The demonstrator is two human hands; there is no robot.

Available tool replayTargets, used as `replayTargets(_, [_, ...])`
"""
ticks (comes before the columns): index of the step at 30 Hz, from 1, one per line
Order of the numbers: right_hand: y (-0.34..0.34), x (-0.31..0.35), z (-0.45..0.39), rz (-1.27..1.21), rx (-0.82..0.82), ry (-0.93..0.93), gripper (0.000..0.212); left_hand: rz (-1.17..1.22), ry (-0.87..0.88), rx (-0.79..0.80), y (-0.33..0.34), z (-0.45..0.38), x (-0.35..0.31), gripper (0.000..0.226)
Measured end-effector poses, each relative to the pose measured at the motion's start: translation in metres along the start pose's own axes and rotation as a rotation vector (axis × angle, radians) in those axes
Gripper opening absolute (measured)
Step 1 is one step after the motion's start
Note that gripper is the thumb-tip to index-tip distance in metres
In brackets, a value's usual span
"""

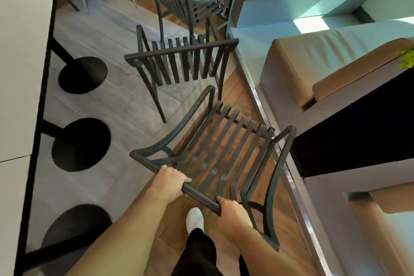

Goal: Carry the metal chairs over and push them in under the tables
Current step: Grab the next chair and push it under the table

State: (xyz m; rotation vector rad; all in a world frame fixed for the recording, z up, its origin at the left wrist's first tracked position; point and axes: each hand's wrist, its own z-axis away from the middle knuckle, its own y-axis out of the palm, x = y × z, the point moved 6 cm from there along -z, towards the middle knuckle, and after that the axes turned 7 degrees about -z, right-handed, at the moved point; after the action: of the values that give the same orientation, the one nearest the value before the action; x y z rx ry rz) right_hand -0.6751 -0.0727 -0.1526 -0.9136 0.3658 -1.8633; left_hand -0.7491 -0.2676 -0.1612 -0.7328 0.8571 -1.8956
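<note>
Left hand: the left hand [172, 178] curls over the top rail of the nearest chair's back, fingers wrapped round the bar towards its left end.
Right hand: the right hand [231, 213] grips the same rail at its right end, fingers closed round the bar beside the rounded corner.
Held chair: the held chair [224, 141], dark metal with a slatted seat and curved armrests, sits in the near middle of the view over the wooden floor strip [237, 87], its back towards the person and its seat pointing away. Whether its legs touch the floor cannot be told.
Second chair: the second chair [181, 63] stands just beyond the held one, its slatted back facing the person and its legs on the grey floor.
Third chair: the third chair [190, 0] stands farther off, behind the second, with armrests curving forward.
Tables: a white table edge [24, 74] runs down the left side, and three round black table bases [81, 144] sit on the grey floor beneath it, to the left of the chairs.
Seating: cushioned benches [313, 60] in tan and pale tones line the right side, well apart from the tables.
Person: a white shoe [194, 217] and a dark trouser leg show between the forearms at the near edge.
</note>
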Motion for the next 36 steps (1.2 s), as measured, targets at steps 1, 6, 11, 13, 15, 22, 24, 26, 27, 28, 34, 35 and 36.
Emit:
replayTargets(1, [-0.002,-0.005,0.003,0.021,0.009,-0.02,0.039,0.014,-0.019,0.007,0.002,0.004,-0.006,0.048])
replayTargets(6, [-0.011,-0.043,0.012,0.119,0.077,-0.065,0.047,0.109,-0.12,0.049,0.008,0.025,-0.046,0.049])
replayTargets(11, [-0.027,-0.078,0.021,0.224,0.174,-0.148,0.047,0.203,-0.227,0.122,0.01,0.041,-0.094,0.051])
replayTargets(13, [-0.032,-0.089,0.022,0.268,0.206,-0.185,0.049,0.238,-0.273,0.146,0.013,0.046,-0.111,0.053])
replayTargets(15, [-0.035,-0.098,0.023,0.31,0.232,-0.212,0.048,0.266,-0.317,0.165,0.016,0.053,-0.126,0.056])
replayTargets(22, [-0.047,-0.114,0.025,0.479,0.276,-0.304,0.051,0.404,-0.422,0.166,0.021,0.075,-0.161,0.051])
replayTargets(24, [-0.052,-0.116,0.025,0.517,0.288,-0.319,0.058,0.445,-0.434,0.179,0.021,0.08,-0.171,0.05])
replayTargets(26, [-0.055,-0.119,0.027,0.558,0.302,-0.321,0.061,0.471,-0.447,0.198,0.02,0.084,-0.182,0.051])
replayTargets(27, [-0.056,-0.121,0.027,0.58,0.304,-0.328,0.061,0.471,-0.455,0.198,0.02,0.085,-0.187,0.049])
replayTargets(28, [-0.058,-0.123,0.027,0.601,0.298,-0.339,0.061,0.468,-0.462,0.19,0.02,0.087,-0.191,0.047])
replayTargets(34, [-0.068,-0.115,0.014,0.688,0.307,-0.426,0.059,0.52,-0.505,0.172,0.017,0.088,-0.192,0.046])
replayTargets(35, [-0.07,-0.113,0.009,0.697,0.315,-0.439,0.06,0.539,-0.519,0.172,0.015,0.087,-0.191,0.047])
replayTargets(36, [-0.072,-0.112,0.005,0.71,0.322,-0.456,0.06,0.552,-0.534,0.176,0.014,0.086,-0.191,0.047])
